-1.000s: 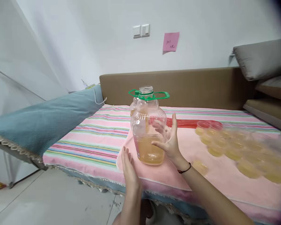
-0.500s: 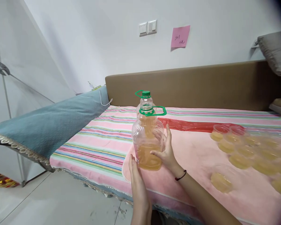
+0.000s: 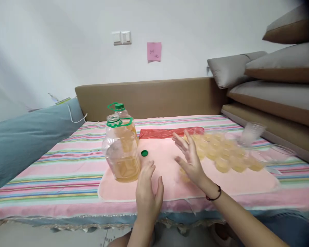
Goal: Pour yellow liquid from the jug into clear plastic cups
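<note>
A clear plastic jug [image 3: 121, 154] with a green ring handle stands uncapped on the pink mat [image 3: 167, 192], part full of amber liquid. Just right of its base is my left hand [image 3: 148, 190], open and apart from it. My right hand [image 3: 192, 161], open with spread fingers, hovers over the mat and holds nothing. A green screw cap [image 3: 144, 153] lies on the mat. A single cup [image 3: 184, 177] is partly hidden behind my right hand. Several clear plastic cups of yellow liquid [image 3: 222, 163] stand grouped to its right.
Behind the uncapped jug stands a second jug [image 3: 121, 111] with a green cap. A red plastic bag [image 3: 157, 133] lies flat at the back. Clear, nested-looking cups [image 3: 251, 133] and a transparent lid or bowl [image 3: 280, 152] sit at right. Cushions [image 3: 280, 92] are stacked beyond.
My hands have come off the jug, which now stands on the mat. My right hand has moved right toward the cups. The view has turned to the right.
</note>
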### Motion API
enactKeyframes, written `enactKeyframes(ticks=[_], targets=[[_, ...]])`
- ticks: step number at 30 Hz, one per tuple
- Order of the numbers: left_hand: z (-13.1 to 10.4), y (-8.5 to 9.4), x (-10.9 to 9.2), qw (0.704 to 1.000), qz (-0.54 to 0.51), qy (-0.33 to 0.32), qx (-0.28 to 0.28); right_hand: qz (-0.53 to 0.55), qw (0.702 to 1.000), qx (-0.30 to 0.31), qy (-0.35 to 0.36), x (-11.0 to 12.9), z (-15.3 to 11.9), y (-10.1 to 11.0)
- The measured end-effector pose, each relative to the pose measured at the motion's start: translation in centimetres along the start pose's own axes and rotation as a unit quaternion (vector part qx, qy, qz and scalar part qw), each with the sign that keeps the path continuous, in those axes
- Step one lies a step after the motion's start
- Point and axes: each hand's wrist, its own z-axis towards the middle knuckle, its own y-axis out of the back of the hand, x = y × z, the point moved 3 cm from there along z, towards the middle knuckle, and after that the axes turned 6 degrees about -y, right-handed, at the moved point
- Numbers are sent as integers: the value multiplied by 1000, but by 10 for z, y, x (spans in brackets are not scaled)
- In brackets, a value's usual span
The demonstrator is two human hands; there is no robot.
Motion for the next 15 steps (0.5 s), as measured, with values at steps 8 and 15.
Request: enactKeyframes(ticks=[8, 15], targets=[[-8, -81, 6, 964, -40, 160, 208, -73, 981, -97, -153, -40, -69, 118], [-11, -120, 6, 967, -21, 178, 182, -59, 962, -139, -226, -49, -89, 118]])
